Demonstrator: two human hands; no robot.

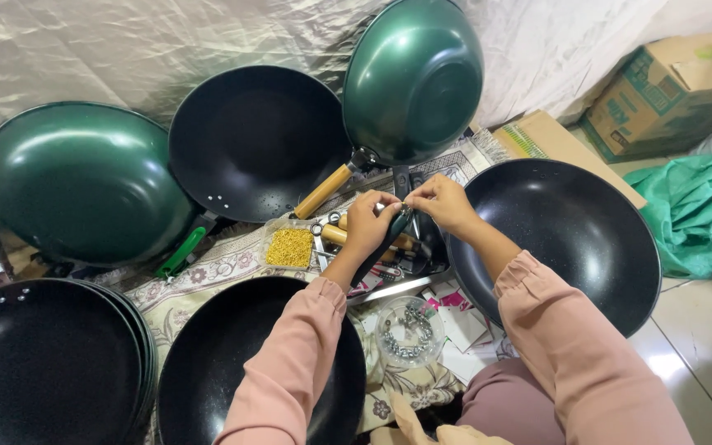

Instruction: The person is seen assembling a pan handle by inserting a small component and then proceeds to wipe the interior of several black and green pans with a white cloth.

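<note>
Woks ring a patterned cloth (232, 262) spread on the floor. Left of the cloth lies an upturned green wok (84, 181); at its far edge a black wok (257, 140) tilts up, with another green wok (414, 78) leaning just right of that one. A large black wok (566, 239) rests at the cloth's right edge, a stack of black woks (47, 363) at its near left corner, and one more black wok (232, 363) on its near edge, under the left forearm. Well right of the cloth are a cardboard box (669, 91) and a green bag (698, 210).

On the cloth sit a clear round tub of metal screws (409, 332) and a small tray of yellow bits (290, 247).

Above the cloth's middle, the left hand (368, 224) grips a dark green handle (389, 239), fingers wrapped round it. The right hand (447, 202) pinches narrowly at the handle's top end; what it holds is too small to tell.
</note>
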